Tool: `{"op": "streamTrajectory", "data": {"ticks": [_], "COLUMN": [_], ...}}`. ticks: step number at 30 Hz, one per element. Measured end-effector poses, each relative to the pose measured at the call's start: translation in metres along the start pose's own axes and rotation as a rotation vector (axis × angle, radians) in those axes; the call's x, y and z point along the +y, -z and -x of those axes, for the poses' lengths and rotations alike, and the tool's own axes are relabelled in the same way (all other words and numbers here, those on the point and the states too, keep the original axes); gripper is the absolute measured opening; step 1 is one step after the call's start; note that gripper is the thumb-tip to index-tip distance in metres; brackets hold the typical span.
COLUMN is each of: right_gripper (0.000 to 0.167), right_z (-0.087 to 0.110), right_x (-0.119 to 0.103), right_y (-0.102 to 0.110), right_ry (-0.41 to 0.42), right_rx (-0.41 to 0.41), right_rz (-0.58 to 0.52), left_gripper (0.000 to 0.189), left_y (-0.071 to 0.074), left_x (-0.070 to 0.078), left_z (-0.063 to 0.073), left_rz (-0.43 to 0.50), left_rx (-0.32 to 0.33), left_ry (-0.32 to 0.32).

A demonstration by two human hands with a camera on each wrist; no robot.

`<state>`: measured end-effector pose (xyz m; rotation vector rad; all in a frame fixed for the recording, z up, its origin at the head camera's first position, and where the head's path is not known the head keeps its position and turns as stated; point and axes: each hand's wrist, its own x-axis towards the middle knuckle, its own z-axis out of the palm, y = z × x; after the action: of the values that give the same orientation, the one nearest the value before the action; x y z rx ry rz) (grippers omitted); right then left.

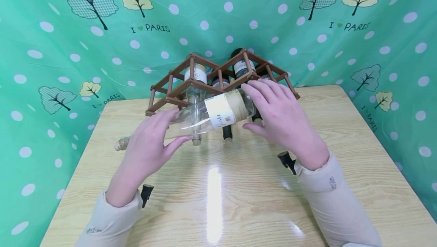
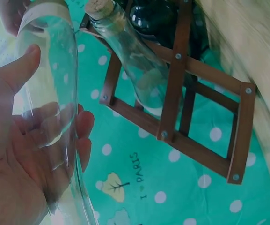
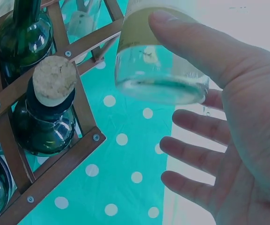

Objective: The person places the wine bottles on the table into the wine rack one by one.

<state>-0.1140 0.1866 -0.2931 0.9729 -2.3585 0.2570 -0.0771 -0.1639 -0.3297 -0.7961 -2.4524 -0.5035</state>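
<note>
A clear glass bottle (image 1: 194,120) with a cream label and a cork lies nearly level above the table, its neck toward the left. My left hand (image 1: 146,144) grips it around the neck and shoulder; in the left wrist view the fingers show through the glass. At the base end my right hand (image 1: 280,114) holds the bottle, thumb (image 3: 191,37) across the label and the lower fingers spread apart. Just behind stands a brown wooden wine rack (image 2: 172,93), with a corked clear bottle (image 2: 135,65) and dark green bottles (image 3: 27,42) lying in it.
The light wood table (image 1: 252,194) carries the rack at its far edge. Necks of the racked bottles, such as a dark neck (image 1: 227,131), jut toward me. A green dotted curtain (image 1: 225,23) hangs behind and at both sides.
</note>
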Motion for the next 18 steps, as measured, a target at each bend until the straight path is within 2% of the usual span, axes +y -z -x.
{"op": "streamTrajectory", "data": {"ticks": [18], "right_gripper": [0.111], "right_z": [0.008], "right_x": [0.009], "right_y": [0.003], "right_ry": [-0.062], "right_rx": [-0.092], "right_rz": [-0.035], "left_gripper": [0.076], "left_y": [0.016], "left_x": [-0.017], "left_z": [0.026], "left_rz": [0.013], "left_rx": [-0.001], "left_ry": [0.132]}}
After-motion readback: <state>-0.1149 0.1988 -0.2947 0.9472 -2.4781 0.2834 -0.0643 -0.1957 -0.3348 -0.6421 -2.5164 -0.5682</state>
